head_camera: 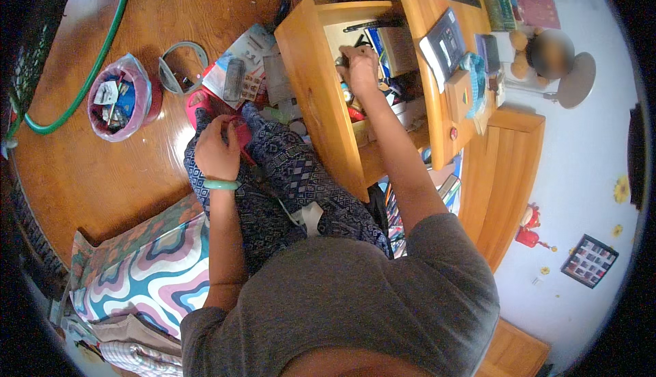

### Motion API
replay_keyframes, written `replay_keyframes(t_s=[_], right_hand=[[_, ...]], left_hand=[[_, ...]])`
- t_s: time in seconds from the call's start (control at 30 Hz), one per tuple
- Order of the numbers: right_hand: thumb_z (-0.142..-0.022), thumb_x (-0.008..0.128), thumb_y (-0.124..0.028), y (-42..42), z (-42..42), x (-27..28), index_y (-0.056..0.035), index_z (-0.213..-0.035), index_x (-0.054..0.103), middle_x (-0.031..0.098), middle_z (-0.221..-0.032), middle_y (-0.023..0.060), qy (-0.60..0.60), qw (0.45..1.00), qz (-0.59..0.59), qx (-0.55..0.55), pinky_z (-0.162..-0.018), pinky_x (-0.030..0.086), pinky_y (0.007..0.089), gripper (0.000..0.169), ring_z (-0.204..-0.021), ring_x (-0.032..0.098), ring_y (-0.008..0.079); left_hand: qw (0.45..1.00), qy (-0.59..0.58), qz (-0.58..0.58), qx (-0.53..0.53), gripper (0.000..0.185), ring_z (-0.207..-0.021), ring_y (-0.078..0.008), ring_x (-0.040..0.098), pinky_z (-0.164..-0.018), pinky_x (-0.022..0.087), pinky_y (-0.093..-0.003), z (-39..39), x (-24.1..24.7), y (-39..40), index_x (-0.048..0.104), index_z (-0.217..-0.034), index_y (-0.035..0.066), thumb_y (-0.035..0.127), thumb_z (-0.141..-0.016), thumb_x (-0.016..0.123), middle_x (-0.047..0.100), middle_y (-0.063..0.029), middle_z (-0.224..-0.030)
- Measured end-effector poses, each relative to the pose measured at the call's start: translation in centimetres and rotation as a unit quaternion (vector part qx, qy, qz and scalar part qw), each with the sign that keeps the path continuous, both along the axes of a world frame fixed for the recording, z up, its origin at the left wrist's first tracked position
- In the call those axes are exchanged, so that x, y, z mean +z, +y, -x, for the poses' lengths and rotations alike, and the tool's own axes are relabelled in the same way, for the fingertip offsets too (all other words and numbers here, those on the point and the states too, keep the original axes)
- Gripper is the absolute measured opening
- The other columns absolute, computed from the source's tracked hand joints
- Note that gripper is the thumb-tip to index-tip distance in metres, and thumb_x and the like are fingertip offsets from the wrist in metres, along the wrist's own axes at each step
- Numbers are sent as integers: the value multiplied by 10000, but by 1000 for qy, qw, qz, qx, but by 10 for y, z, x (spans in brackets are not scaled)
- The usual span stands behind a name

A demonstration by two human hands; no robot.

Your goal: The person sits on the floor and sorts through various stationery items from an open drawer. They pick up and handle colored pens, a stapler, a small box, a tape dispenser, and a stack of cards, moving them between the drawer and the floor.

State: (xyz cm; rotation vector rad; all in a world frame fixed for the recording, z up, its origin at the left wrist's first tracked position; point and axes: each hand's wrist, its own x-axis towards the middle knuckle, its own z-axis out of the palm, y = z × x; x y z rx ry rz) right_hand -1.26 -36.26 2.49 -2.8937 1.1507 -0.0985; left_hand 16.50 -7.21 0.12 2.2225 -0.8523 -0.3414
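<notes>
My left hand point(218, 149), with a pale green bangle point(221, 184) on its wrist, is over my patterned trousers. Its fingers curl around a red object point(242, 133) whose kind I cannot make out. Inside the pulled-out wooden drawer point(320, 95) is my right hand point(361, 67). Its thumb and fingers pinch a small dark object point(340, 61), partly hidden by the hand. About that hand lie a black strip-like item point(359, 27), blue-edged books or papers point(378, 49) and a red item point(355, 114) among mixed small things.
Left on the wooden floor stand a lined waste bin point(120, 105) and a coiled grey strap point(182, 67). Printed papers point(241, 64) lie by the drawer front. The desk top point(441, 136) above the drawer bears a dark book point(445, 49) and a cardboard box point(457, 96).
</notes>
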Motion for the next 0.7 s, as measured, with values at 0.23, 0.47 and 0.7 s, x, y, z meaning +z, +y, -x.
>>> replay_keyframes(t_s=[0.23,0.47,0.7], right_hand=[[-512,827,-164,-16,23,-30,-61,-995,666,648,-895,165,-103,994,-12,-31,-825,457,403,519,-937,576,312],[-580,764,-183,-35,20,-27,-84,-822,609,621,-852,74,1,999,-32,25,-788,401,416,304,-921,539,281],[-634,722,-214,-43,25,-28,-100,-770,615,607,-822,53,51,996,-50,58,-791,382,399,208,-926,523,268]], left_hand=[[1000,-18,13,14,141,-775,-311,616,-677,477,-401,4,0,2,634,-942,111,181,-836,575,646,-114,-841],[999,-33,-6,15,119,-760,-317,615,-668,476,-410,5,-1,2,632,-912,120,185,-829,575,641,-124,-810],[998,-36,-45,5,127,-749,-318,616,-662,478,-423,6,-1,4,629,-918,132,199,-825,575,640,-135,-796]])
